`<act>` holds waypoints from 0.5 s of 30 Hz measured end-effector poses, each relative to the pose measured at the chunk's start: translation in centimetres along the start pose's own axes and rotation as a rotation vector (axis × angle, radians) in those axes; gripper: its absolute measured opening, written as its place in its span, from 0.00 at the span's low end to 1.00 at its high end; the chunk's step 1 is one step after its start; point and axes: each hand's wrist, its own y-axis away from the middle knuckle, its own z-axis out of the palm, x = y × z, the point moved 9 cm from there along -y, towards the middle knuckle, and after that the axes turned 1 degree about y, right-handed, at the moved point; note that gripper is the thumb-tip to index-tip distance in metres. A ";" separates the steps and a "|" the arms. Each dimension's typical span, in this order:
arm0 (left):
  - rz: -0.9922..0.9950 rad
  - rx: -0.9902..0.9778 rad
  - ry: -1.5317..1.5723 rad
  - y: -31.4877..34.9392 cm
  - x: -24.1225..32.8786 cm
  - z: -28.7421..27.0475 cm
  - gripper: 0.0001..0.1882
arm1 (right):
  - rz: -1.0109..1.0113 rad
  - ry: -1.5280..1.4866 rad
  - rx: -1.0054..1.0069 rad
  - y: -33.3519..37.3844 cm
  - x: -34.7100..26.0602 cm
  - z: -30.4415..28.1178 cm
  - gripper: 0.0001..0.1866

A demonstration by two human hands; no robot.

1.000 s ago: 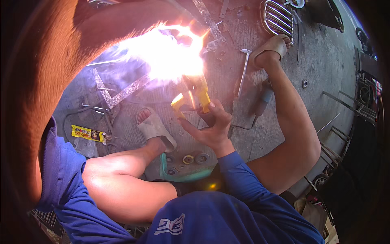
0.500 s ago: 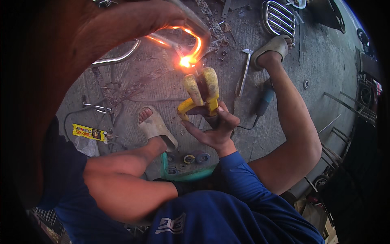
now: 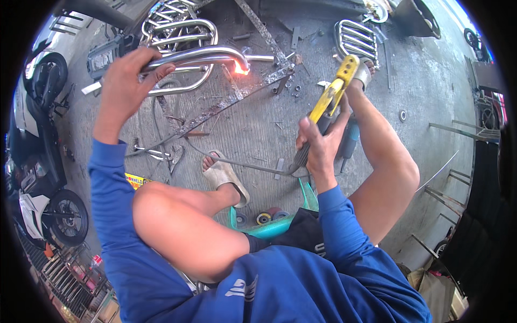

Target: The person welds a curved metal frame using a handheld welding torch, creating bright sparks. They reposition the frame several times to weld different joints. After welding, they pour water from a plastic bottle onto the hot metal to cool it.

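Note:
My left hand (image 3: 129,81) is closed on a bent shiny steel tube (image 3: 202,53), fingers over it and thumb along its near side. Bright orange glows at the tube's right end, above a rusty metal frame (image 3: 215,110) on the floor. In my right hand (image 3: 323,145) is a yellow welding electrode holder (image 3: 329,99), its jaw end pointing up and away, apart from the tube. I cannot make out a rod in the jaws. A dark cable (image 3: 237,161) runs left from the holder's handle across the floor.
Shiny tube racks (image 3: 180,29) lie at the far left, another rack (image 3: 356,40) at the far right. An angle grinder (image 3: 350,141) lies beside my right leg. Pliers (image 3: 175,159) and a yellow packet (image 3: 137,181) are at left. Discs (image 3: 264,218) sit by a green plastic piece (image 3: 269,230). Motorcycles (image 3: 40,113) stand left.
The bright arc at the tube has gone, leaving an orange glow. My right hand has drawn the electrode holder right, away from the tube. The left hand and tube now appear farther from the camera.

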 end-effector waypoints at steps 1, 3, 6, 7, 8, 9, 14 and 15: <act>-0.082 0.054 0.036 1.0 -1.2 0.5 0.21 | -0.133 0.057 0.077 -0.5 -2.0 -0.1 0.67; -0.078 0.192 0.066 2.3 -1.7 1.1 0.20 | -0.316 0.269 0.081 -1.8 -6.1 0.3 0.65; 0.049 0.377 0.026 2.9 -0.6 1.9 0.19 | -0.203 0.558 -0.013 -4.4 -8.3 1.8 0.65; 0.065 0.418 0.001 2.7 -0.4 2.3 0.19 | -0.186 0.575 -0.017 -4.7 -9.0 1.9 0.65; 0.073 0.461 -0.024 2.5 -0.3 2.7 0.18 | -0.197 0.583 0.001 -4.9 -9.8 1.8 0.66; 0.086 0.499 -0.073 2.2 -0.1 3.0 0.18 | -0.241 0.587 0.004 -4.5 -10.9 1.6 0.66; 0.147 0.586 -0.250 0.3 0.7 5.9 0.19 | -0.035 0.205 -0.095 -1.6 -10.1 0.1 0.49; 0.131 0.543 -0.290 -0.2 0.6 6.9 0.18 | 0.035 0.103 -0.123 -0.8 -9.5 -0.1 0.41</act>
